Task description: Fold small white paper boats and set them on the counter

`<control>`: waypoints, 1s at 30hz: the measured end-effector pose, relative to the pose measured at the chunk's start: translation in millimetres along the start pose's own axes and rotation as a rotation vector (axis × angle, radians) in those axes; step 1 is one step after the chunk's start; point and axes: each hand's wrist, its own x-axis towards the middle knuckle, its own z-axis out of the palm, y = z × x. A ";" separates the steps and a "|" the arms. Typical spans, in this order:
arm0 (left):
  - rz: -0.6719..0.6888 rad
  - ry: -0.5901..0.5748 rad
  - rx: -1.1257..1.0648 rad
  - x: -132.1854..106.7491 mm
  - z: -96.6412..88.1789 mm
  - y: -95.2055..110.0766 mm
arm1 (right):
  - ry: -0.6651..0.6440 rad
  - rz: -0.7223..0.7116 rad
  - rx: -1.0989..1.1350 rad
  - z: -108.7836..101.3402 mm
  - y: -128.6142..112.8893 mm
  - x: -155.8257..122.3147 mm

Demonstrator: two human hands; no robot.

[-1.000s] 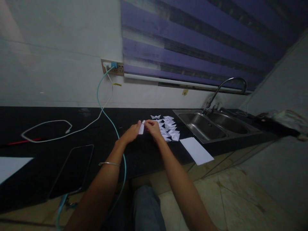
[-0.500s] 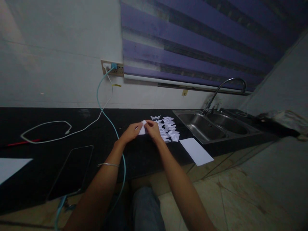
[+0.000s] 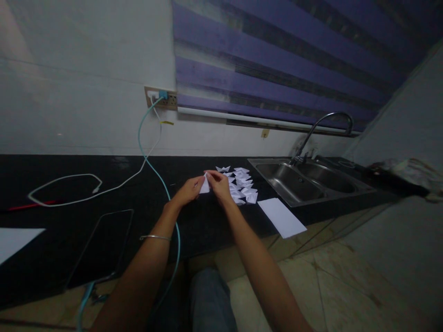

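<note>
A small folded white paper piece (image 3: pixel 205 186) is pinched between my left hand (image 3: pixel 187 191) and my right hand (image 3: pixel 219 183) just above the black counter (image 3: pixel 145 207). Both hands have their fingers closed on the piece, the left from its left side, the right from above and the right. A bangle circles my left wrist. Just right of my hands lies a cluster of several small folded white paper shapes (image 3: pixel 242 184). A flat white sheet (image 3: pixel 281 216) rests near the counter's front edge, partly overhanging it.
A steel sink (image 3: pixel 304 180) with a curved tap (image 3: pixel 325 127) sits to the right. A teal cable (image 3: pixel 152 152) and a white cable (image 3: pixel 69 184) run from the wall socket (image 3: pixel 161 97). A dark phone (image 3: pixel 100 244) and another white sheet (image 3: pixel 14 240) lie at the left.
The paper piece has turned a little between my fingers, from a narrow upright strip to a wider folded shape. My hands have stayed in nearly the same place.
</note>
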 end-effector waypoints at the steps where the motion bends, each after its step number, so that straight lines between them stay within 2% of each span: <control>1: -0.003 -0.001 0.001 0.4 0.3 -0.7 | 0.019 0.007 0.019 0.5 0.9 0.3; 6: -0.022 0.017 0.011 2.8 1.1 -4.4 | 0.107 0.006 0.032 2.7 2.8 0.1; 12: 0.017 0.032 -0.093 -0.4 -1.0 3.3 | 0.035 -0.074 -0.110 1.8 4.7 -0.3; 18: -0.124 -0.008 -0.216 -1.6 0.4 6.1 | 0.044 -0.153 -0.151 -2.7 6.8 2.8; 22: -0.184 -0.107 -0.340 -3.9 -3.2 13.4 | 0.053 -0.106 -0.125 -6.4 5.7 4.5; 25: -0.122 -0.161 -0.406 -6.8 -6.8 19.6 | 0.051 -0.041 -0.090 -5.7 3.8 4.0; 30: -0.068 -0.172 -0.470 -7.1 -6.4 20.4 | 0.050 0.044 -0.031 -0.3 -1.3 -0.3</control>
